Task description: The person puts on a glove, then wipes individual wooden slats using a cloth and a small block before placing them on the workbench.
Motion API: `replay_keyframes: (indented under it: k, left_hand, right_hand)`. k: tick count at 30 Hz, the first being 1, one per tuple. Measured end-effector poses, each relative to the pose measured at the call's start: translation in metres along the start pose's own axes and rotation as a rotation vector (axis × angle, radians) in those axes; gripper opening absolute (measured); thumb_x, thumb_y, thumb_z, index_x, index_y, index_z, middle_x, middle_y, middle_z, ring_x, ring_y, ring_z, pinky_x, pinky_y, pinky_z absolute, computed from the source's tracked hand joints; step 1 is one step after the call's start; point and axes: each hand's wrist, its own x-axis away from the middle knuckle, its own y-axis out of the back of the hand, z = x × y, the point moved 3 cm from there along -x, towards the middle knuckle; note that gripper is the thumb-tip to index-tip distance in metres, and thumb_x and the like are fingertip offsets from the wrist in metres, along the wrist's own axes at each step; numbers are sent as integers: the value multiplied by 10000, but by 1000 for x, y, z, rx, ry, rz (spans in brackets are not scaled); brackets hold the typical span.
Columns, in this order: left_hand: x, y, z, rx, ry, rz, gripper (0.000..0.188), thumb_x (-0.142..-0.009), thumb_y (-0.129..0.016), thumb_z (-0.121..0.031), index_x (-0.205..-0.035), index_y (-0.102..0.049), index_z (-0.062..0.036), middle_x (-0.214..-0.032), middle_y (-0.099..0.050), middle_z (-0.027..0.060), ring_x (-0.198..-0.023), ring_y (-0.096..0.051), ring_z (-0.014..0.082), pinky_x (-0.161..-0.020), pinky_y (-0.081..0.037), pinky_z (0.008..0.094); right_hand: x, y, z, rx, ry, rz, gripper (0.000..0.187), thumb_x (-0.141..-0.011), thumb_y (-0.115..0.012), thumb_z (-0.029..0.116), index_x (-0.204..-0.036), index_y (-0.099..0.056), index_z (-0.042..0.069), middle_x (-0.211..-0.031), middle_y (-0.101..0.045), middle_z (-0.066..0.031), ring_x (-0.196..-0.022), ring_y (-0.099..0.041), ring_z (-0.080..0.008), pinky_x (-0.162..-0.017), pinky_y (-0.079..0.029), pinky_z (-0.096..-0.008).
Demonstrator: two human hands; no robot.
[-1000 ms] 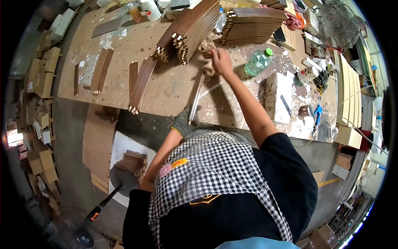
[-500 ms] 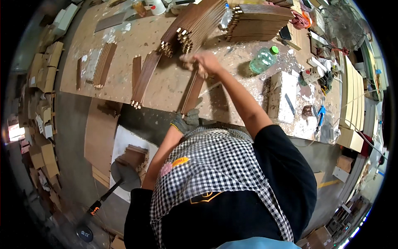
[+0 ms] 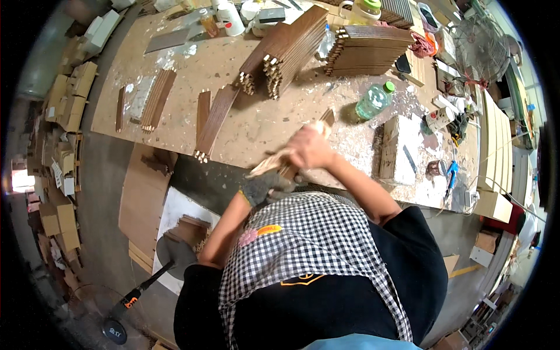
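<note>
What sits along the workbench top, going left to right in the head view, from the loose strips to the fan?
Small bundle of wooden strips → pair of dark slats → fanned stack of slats → squared stack of slats → green-capped plastic bottle → white block → fan.

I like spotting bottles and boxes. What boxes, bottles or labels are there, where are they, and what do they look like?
Plastic bottle: lying on the workbench, clear greenish, green cap.
Jug: far edge of the bench, pale, green lid.
White cup: far edge, round.
Cardboard boxes: stacked on the floor at left, brown.
Small box: floor at right, pale.
Any labels are too small to make out.
</note>
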Motion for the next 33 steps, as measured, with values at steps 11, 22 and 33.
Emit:
replay_keyframes:
  k: [11, 22, 33]
  left_hand:
    - [109, 122, -88, -506, -9, -488, 856, -765, -819, -325, -1413, -419, 65, -1132, -632, 129, -993, -622, 188, -855, -535, 311]
    - [-132, 236, -171, -1076, -285, -967, 740, -740, -795, -308, -1343, -500, 4, -1287, -573, 296, -1200, -558, 431, -1028, -458, 450]
    - [-113, 207, -177, -1213, -362, -1070, 674, -807, -742, -277, -1350, -494, 36, -1353, -515, 280, -1271, -459, 420, -1090, -384, 459]
  right_hand:
    - [137, 93, -69, -280, -811, -968, 507, -1051, -475, 342, -704, -572, -16, -599, -545, 4, -512, -466, -98, -458, -316, -281]
    - [97, 2, 34, -239, -835, -424, 376, -1005, -502, 252, -718, -570, 20, -681, -558, -191, -652, -539, -380, -622, -407, -444]
    - [115, 19, 42, -357, -1022, -656, 467, -1055, -475, 265, -671, -472, 0, -601, -363, 0, -582, -308, -101, -526, -266, -328]
